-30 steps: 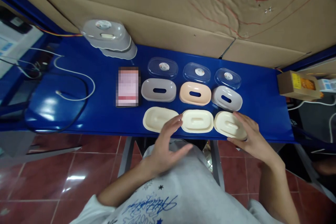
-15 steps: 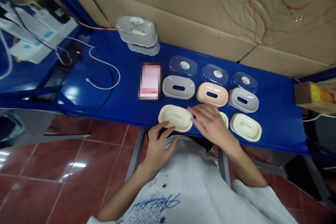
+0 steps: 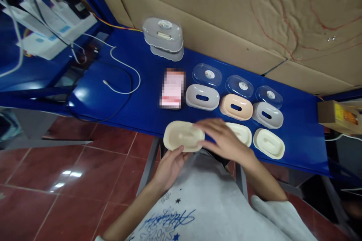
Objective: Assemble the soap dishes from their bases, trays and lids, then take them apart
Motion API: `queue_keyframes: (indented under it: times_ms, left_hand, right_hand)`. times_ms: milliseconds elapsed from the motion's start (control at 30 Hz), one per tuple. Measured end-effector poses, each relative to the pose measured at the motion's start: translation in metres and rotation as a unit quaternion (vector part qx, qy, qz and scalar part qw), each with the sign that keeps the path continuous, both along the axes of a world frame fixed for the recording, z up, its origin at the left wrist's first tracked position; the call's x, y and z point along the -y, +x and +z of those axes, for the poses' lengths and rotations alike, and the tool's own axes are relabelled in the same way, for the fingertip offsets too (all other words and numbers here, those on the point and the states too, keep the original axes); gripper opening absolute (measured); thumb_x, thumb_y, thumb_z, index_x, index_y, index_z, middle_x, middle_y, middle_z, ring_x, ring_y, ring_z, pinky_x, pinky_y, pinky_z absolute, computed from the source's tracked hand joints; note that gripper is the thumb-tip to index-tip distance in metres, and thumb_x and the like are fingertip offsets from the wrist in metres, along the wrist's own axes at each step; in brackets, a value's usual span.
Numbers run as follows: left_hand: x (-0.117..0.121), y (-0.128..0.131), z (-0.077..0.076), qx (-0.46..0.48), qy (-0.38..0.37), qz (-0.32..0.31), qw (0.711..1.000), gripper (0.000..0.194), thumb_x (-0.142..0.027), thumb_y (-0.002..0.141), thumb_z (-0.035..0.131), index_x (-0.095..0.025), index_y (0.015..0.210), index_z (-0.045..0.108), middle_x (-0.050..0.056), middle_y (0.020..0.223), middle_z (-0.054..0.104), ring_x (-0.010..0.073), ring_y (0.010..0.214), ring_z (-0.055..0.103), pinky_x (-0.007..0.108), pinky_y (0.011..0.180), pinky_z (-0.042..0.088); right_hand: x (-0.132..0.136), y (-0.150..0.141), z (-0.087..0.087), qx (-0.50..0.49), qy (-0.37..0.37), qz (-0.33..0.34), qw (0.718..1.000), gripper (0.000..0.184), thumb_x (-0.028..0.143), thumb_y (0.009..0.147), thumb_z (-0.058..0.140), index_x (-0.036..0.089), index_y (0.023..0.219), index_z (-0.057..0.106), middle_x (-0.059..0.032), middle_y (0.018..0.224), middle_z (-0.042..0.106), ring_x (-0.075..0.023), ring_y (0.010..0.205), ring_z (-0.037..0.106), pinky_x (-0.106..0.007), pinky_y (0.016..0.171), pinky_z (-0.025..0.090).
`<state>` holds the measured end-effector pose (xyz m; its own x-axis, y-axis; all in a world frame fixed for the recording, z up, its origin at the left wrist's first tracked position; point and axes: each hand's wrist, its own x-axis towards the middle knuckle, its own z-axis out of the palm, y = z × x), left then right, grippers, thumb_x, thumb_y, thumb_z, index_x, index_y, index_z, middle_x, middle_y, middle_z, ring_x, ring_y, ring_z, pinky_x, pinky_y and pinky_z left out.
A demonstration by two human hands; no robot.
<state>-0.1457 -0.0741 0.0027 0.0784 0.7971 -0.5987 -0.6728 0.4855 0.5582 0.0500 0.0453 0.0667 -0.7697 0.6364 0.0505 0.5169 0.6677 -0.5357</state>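
My left hand grips the near edge of a cream oval soap dish base, thumb on the rim and fingers underneath. Across the right end of that base lies my right hand, its fingers closed around the rim. The base looks slightly raised and tilted off the table. Partly behind my right hand is a second cream base, and a third cream base lies farther right. Behind them stand a grey slotted tray, a peach slotted tray and another grey slotted tray.
Clear oval lids with round stickers line the back of the blue table. A blurred-out phone lies left of the trays. Stacked covered boxes stand by the cardboard wall. A white cable loops at left; a cardboard box is at right.
My right hand has left the rightmost cream base and come left to the leftmost one. My left hand has taken hold of that base and lifted it slightly. The view has shifted left.
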Motion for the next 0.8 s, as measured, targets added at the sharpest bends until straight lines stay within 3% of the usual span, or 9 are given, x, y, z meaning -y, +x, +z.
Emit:
queue_keyframes:
  times_ms: [100, 233, 400, 533, 667, 800]
  left_hand:
    - [-0.015, 0.002, 0.009, 0.059, 0.0, 0.043, 0.997, 0.058, -0.033, 0.092, 0.076, -0.021, 0.147, 0.062, 0.013, 0.138, 0.076, 0.0327, 0.137, 0.067, 0.053, 0.12, 0.053]
    - [-0.028, 0.008, 0.015, 0.105, -0.017, 0.049, 0.993, 0.06, -0.027, 0.09, 0.08, -0.018, 0.146, 0.064, 0.014, 0.136, 0.077, 0.0354, 0.14, 0.064, 0.056, 0.12, 0.052]
    - [-0.042, 0.015, 0.015, 0.137, 0.003, 0.042, 0.99, 0.056, -0.031, 0.09, 0.081, -0.02, 0.144, 0.067, 0.012, 0.135, 0.078, 0.0334, 0.135, 0.067, 0.054, 0.119, 0.052]
    - [-0.052, 0.022, 0.011, 0.149, 0.042, 0.049, 0.987, 0.058, -0.045, 0.088, 0.085, -0.023, 0.139, 0.07, 0.01, 0.134, 0.078, 0.027, 0.122, 0.073, 0.045, 0.112, 0.055]
    - [-0.055, 0.026, 0.007, 0.136, 0.037, 0.058, 0.988, 0.051, -0.045, 0.086, 0.089, -0.023, 0.13, 0.074, 0.008, 0.131, 0.079, 0.0237, 0.118, 0.074, 0.039, 0.108, 0.056]
    - [-0.055, 0.024, 0.006, 0.146, 0.024, 0.06, 0.987, 0.041, -0.048, 0.093, 0.082, -0.017, 0.12, 0.077, 0.009, 0.121, 0.081, 0.0235, 0.114, 0.075, 0.039, 0.107, 0.057]
  right_hand:
    - [-0.043, -0.002, -0.009, 0.068, 0.119, -0.08, 0.987, 0.05, 0.035, 0.11, 0.058, 0.018, 0.157, 0.055, -0.0154, 0.155, 0.065, -0.034, 0.145, 0.058, -0.057, 0.124, 0.039]
    - [-0.068, -0.003, -0.023, 0.131, 0.158, -0.105, 0.973, 0.035, 0.025, 0.11, 0.056, 0.017, 0.142, 0.07, -0.0129, 0.13, 0.079, -0.0317, 0.12, 0.071, -0.051, 0.109, 0.047]
    - [-0.029, 0.006, -0.007, 0.012, 0.169, -0.106, 0.98, 0.03, 0.032, 0.111, 0.057, 0.024, 0.135, 0.074, -0.0065, 0.123, 0.082, -0.025, 0.109, 0.072, -0.044, 0.098, 0.051]
    - [0.009, 0.006, 0.009, 0.011, 0.151, -0.031, 0.988, 0.031, 0.026, 0.11, 0.058, 0.023, 0.138, 0.071, -0.0056, 0.127, 0.08, -0.0232, 0.11, 0.072, -0.041, 0.095, 0.053]
    - [0.018, 0.002, 0.009, 0.062, 0.161, 0.01, 0.985, 0.034, 0.019, 0.11, 0.054, 0.016, 0.142, 0.067, -0.0099, 0.133, 0.078, -0.025, 0.114, 0.071, -0.042, 0.095, 0.055]
    - [0.017, -0.004, 0.0, 0.077, 0.134, 0.051, 0.987, 0.037, 0.013, 0.108, 0.054, 0.015, 0.143, 0.067, -0.013, 0.134, 0.076, -0.0272, 0.119, 0.071, -0.047, 0.102, 0.059]
